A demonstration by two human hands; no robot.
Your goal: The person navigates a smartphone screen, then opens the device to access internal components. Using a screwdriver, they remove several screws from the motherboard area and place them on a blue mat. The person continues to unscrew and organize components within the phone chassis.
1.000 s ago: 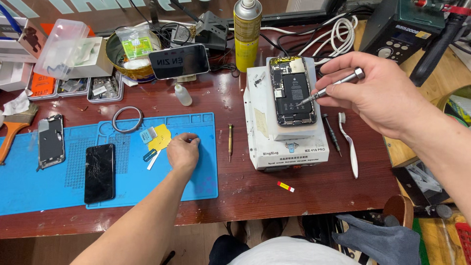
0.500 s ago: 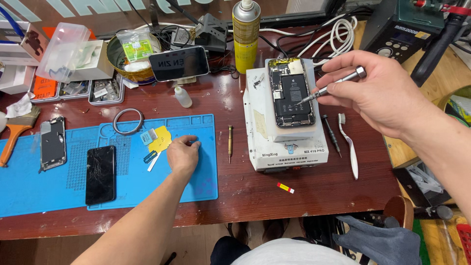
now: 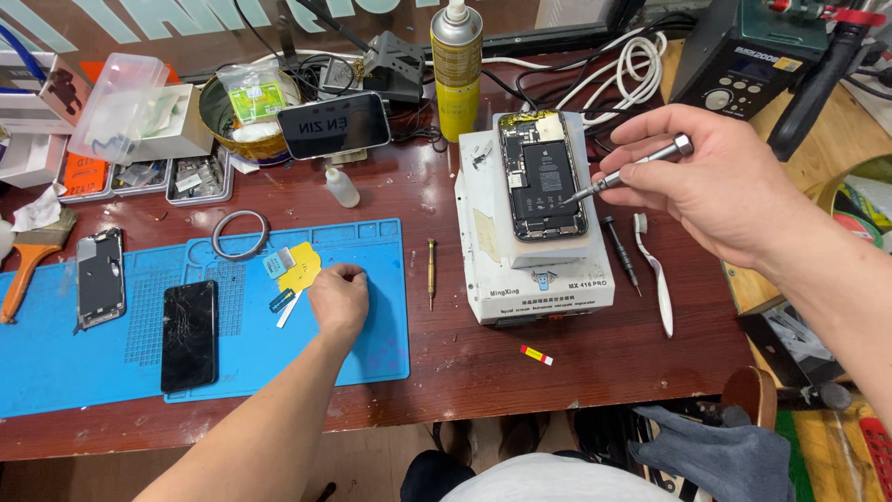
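My right hand (image 3: 715,191) grips a slim silver screwdriver (image 3: 624,171), its tip just above the right edge of an opened phone (image 3: 541,175). The phone lies face up, insides showing, on a white heating machine (image 3: 534,265). My left hand (image 3: 340,299) rests with fingers curled on the blue work mat (image 3: 381,335), fingertips down beside a yellow plastic pick (image 3: 299,270) and small blue tools. Whether the fingers pinch anything is hidden.
A cracked black phone screen (image 3: 190,335) and a phone frame (image 3: 99,278) lie on the mat's left. A gold screwdriver (image 3: 431,271), black screwdriver (image 3: 621,251), white toothbrush (image 3: 655,274), spray can (image 3: 455,65), small bottle (image 3: 341,187), parts trays (image 3: 144,177) and soldering station (image 3: 743,56) surround the machine.
The view has shifted slightly. My left hand stays at the same spot on the mat and my right hand keeps the screwdriver over the phone.
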